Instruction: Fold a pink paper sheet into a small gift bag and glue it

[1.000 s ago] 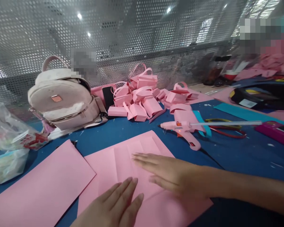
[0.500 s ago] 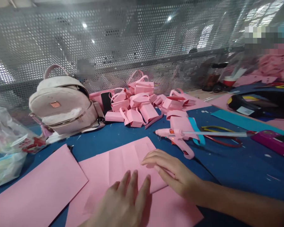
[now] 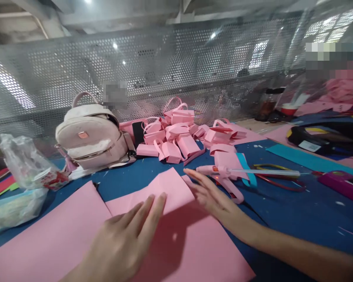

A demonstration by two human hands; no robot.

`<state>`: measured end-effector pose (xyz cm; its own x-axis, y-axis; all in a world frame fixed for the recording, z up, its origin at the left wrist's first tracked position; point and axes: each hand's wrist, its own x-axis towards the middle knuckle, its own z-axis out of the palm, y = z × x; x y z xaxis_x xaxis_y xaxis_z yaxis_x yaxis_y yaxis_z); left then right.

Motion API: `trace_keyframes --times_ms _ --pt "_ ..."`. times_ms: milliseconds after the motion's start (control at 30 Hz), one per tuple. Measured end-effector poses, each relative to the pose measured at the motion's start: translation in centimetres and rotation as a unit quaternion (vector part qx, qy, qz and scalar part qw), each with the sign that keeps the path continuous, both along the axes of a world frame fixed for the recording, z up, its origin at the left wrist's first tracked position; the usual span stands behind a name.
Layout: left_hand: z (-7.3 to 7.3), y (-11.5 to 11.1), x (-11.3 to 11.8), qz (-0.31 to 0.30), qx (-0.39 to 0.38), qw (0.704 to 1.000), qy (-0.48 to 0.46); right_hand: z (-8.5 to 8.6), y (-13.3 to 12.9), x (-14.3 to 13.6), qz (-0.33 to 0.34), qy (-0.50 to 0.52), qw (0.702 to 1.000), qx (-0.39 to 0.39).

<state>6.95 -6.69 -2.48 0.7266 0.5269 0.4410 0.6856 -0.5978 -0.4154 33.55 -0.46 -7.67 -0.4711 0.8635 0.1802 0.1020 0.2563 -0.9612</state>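
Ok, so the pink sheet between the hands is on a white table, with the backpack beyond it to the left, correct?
The head view shows the table is blue, not white. The pink sheet between left hand and right hand is on it, with the backpack beyond to the left.

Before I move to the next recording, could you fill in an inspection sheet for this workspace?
Surface: flat blue tabletop, dotted with small pale scraps.
Work pieces: bent pink paper sheet, far part raised; smooth flat pink paper sheet at left.
Clutter: cream zipped backpack; heap of small pink paper baskets; pink plastic glue gun with a long translucent stick; crumpled clear plastic bag.
Hands: left hand with fingers over the bent sheet, thumb hidden; right hand open at its right edge, contact unclear.
Cables: thin dark cord near the glue gun's handle.
Surroundings: grey perforated metal screen behind.
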Motion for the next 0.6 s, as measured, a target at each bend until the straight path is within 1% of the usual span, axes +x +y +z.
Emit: trace_keyframes --times_ms 67,133,200,233,267,300,333,400,433,467,500,533,600 --pt "-0.9 -0.7 0.4 -0.010 -0.026 0.999 0.016 0.4 0.2 -0.3 0.009 0.001 0.999 -0.052" --pt "-1.6 -1.2 1.2 -0.032 -0.069 0.997 0.028 0.5 0.3 -0.6 0.018 0.003 0.996 -0.086" --pt "-1.7 -1.5 1.8 -0.078 -0.132 0.988 -0.006 0.3 0.3 -1.1 0.042 0.015 0.994 -0.101" --pt "-1.4 -1.6 2.0 -0.106 -0.181 0.977 -0.034 0.2 0.3 -1.3 0.060 0.020 0.993 -0.102" --pt "-1.0 -1.4 2.0 -0.119 -0.241 0.961 -0.069 0.0 0.3 -1.5 0.075 0.023 0.992 -0.102" --pt "-0.5 -1.1 1.7 -0.115 -0.287 0.945 -0.105 -0.1 0.3 -1.8 0.085 0.023 0.991 -0.100" --pt "0.0 -0.6 1.3 -0.091 -0.308 0.936 -0.145 -0.1 0.3 -1.9 0.088 0.020 0.991 -0.098" --pt "0.5 1.0 -0.3 -0.070 -0.300 0.926 -0.219 0.2 0.2 -2.2 0.075 0.001 0.993 -0.088" --pt "0.6 2.0 -1.3 -0.047 -0.310 0.913 -0.261 0.5 0.2 -2.3 0.063 -0.013 0.995 -0.075" --pt "0.5 3.0 -2.2 -0.023 -0.341 0.889 -0.304 0.8 0.3 -2.4 0.056 -0.029 0.996 -0.057" --pt "0.2 4.0 -3.1 -0.005 -0.389 0.850 -0.355 1.2 0.4 -2.5 0.053 -0.044 0.997 -0.034" --pt "-0.1 4.8 -3.9 0.004 -0.450 0.793 -0.410 1.6 0.5 -2.6 0.056 -0.055 0.997 -0.011" --pt "-0.7 5.8 -4.7 0.007 -0.520 0.745 -0.418 2.5 0.9 -2.8 0.065 -0.064 0.995 0.038"
